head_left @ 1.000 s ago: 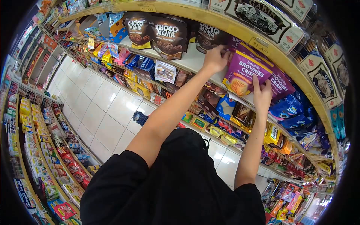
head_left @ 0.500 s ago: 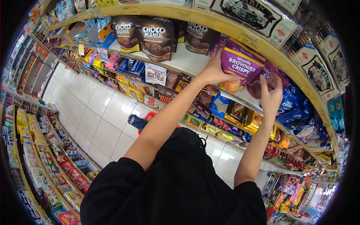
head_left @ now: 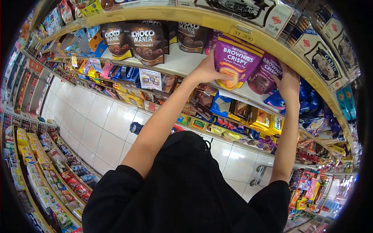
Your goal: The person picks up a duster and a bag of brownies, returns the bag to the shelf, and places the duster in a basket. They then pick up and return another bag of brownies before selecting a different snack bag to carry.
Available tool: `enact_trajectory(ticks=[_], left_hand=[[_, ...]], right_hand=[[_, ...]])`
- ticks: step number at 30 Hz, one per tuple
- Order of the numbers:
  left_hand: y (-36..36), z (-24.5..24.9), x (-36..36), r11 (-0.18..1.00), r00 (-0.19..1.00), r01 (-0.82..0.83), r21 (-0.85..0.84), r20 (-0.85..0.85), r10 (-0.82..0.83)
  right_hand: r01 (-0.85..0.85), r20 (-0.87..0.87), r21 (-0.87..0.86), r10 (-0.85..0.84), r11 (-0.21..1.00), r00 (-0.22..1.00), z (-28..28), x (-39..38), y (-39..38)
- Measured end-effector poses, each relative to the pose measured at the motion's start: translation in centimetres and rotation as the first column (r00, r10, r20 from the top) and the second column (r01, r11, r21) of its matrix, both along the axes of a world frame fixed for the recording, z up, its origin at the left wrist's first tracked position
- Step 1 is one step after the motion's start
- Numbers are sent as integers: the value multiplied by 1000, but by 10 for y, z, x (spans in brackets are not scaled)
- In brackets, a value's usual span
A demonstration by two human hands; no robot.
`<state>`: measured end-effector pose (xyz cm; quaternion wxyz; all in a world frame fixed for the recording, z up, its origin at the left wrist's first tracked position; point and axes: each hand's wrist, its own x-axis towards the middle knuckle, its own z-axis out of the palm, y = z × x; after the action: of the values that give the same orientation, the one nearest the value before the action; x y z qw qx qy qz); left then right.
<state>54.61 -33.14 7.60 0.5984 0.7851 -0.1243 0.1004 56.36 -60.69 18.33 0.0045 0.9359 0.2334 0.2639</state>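
My left hand point(head_left: 206, 70) grips the left edge of a purple Brownies Crispy pouch point(head_left: 237, 61) at the front of a white shelf point(head_left: 182, 60). My right hand point(head_left: 289, 83) holds the right side of a second, darker purple Brownies Crispy pouch point(head_left: 263, 75) standing just behind and right of the first. Both pouches are upright under the yellow shelf lip with a price tag point(head_left: 243, 35). Brown Choco Mania pouches point(head_left: 147, 42) stand to the left on the same shelf.
Blue Oreo packs point(head_left: 276, 101) sit right of the pouches. Lower shelves hold many small snack packs point(head_left: 233, 116). Gabin cracker tins point(head_left: 322, 62) line the top shelf. A white tiled aisle floor point(head_left: 105, 120) runs below, with another snack rack point(head_left: 42, 167) opposite.
Both hands have risen and pushed the purple pouches further up and back onto the shelf. My right hand shifted from under the front pouch to the rear one.
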Motion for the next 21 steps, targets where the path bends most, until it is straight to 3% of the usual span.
enact_trajectory(ticks=[2,5,8,12,16,17,21], left_hand=[[1,3,0,999,1000,-15,29,-26,16],[0,8,-4,997,998,-38,63,-38,41],[1,1,-1,998,999,-34,45,-39,36],[1,0,-1,999,999,31,12,-35,-31],[8,6,-3,992,994,99,83,-58,-94],[9,5,0,987,985,162,12,-66,-160],[8,8,0,989,986,141,34,-90,-137]], right_hand=[[63,-100,-78,-71,995,992,8,5,-2],[82,-43,-151,-90,985,995,9,22,-15],[124,-77,-96,-131,988,988,13,30,-27],[38,-235,-184,-81,982,969,16,22,-15],[-81,-78,-36,78,996,994,15,6,-2],[-124,-24,1,124,992,992,12,9,2],[-52,-177,-75,38,996,984,16,8,4]])
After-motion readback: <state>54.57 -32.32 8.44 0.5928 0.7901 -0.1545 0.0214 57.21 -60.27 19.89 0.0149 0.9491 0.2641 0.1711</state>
